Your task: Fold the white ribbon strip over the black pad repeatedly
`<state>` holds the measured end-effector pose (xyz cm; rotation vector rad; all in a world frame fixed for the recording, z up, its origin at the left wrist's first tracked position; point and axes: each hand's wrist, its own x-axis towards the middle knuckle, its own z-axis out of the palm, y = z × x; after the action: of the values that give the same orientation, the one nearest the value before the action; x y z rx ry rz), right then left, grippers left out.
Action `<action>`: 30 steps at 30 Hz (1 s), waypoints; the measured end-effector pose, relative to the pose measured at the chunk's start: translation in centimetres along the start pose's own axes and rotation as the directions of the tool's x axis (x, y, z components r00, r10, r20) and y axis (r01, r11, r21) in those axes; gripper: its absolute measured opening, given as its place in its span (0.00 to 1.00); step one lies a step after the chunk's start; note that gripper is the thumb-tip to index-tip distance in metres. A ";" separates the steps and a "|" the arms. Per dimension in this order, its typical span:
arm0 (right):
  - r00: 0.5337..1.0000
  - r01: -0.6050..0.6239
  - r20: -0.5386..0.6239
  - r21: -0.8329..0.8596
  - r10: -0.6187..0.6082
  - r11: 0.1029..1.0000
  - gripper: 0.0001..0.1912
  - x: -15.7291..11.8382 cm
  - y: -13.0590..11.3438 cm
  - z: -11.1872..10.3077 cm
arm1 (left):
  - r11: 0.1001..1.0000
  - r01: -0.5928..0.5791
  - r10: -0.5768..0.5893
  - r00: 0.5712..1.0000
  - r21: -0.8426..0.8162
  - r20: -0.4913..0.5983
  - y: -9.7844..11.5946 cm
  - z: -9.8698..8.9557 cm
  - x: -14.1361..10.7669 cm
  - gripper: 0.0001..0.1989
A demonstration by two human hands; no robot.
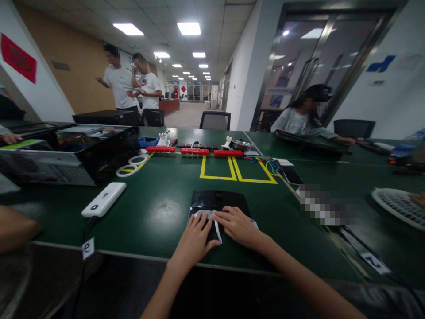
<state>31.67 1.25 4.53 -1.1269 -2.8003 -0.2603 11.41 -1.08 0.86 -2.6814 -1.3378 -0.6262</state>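
A glossy black flat panel [206,198] lies on the green table near its front edge. Across it runs a pale strip or sheet [217,231], partly hidden under my hands. My left hand [195,232] rests palm down on the left part of the panel, fingers spread and thumb out to the right. Beside it my right hand [237,225] lies on the panel's right part, its fingers stretched toward the left hand, fingertips on the pale material. Neither hand is wrapped round anything.
An open computer case [109,153] and white power bank [104,199] stand left. Red racks [194,151], tape rolls [126,171] and a blue tray [148,141] lie beyond. Cables [272,167], a phone [292,175] and a white mesh object [398,206] are right. A person sits across the table.
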 end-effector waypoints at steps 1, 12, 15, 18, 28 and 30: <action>1.000 -0.009 0.009 0.024 0.009 1.000 0.24 -0.2 0.0 -0.1 | 1.000 0.004 -0.004 1.000 -0.003 -0.001 0.1 0.0 0.0 0.33; 1.000 -0.011 -0.019 -0.048 0.010 0.999 0.32 -1.4 -1.0 0.5 | 0.999 0.017 -0.017 1.000 -0.033 0.013 0.4 0.3 0.1 0.35; 0.999 0.008 -0.051 -0.097 -0.013 0.995 0.33 -1.0 -1.5 0.6 | 0.999 0.036 -0.035 0.999 -0.041 0.016 0.6 0.4 0.2 0.34; 0.999 0.028 -0.025 -0.089 -0.030 0.996 0.34 -0.8 -1.4 0.5 | 0.998 0.054 -0.053 0.998 -0.044 0.023 0.8 0.4 0.3 0.34; 0.993 -0.113 -0.002 0.235 0.117 0.965 0.27 -2.3 0.2 -1.3 | 0.914 0.155 -0.165 0.986 -0.374 0.007 -1.8 -2.3 -0.5 0.19; 0.974 -0.157 -0.111 0.287 0.195 0.945 0.24 -2.9 -0.1 -1.7 | 0.898 0.205 -0.240 0.970 -0.388 -0.043 -3.2 -3.0 -1.2 0.16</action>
<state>33.76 -1.09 5.66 -1.2276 -2.4961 0.0674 7.26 -0.76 2.74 -2.7553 -1.6652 -1.1282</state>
